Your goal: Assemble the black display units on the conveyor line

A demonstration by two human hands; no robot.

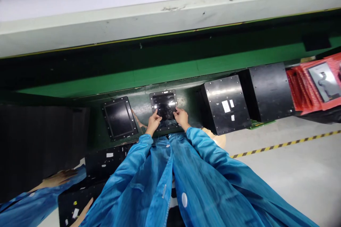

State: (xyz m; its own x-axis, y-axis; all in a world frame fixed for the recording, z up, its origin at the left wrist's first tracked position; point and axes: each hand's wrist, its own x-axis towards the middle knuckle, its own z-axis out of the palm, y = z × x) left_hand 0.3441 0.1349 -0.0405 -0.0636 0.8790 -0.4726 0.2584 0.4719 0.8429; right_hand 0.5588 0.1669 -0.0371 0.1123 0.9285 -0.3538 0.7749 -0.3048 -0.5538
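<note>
A glossy black screen panel [166, 105] lies in a black frame with light dots along its rim, on the dark green bench top [141, 101]. At its left side my left hand [153, 123] has thumb and forefinger drawn together on the edge. My right hand [181, 117] pinches the right edge in a similar way. Small white marks show near the frame's far edge. To the left of my left hand rests a second black framed panel [119, 117], slightly turned, with no hand on it.
Black boxes with white labels [226, 106] and a plain black box [270, 90] stand to the right. Beyond them are red bubble-wrap sheets [303, 88]. A large dark box [39, 142] and a co-worker's hand [60, 177] are at left. A white ledge [170, 14] crosses above.
</note>
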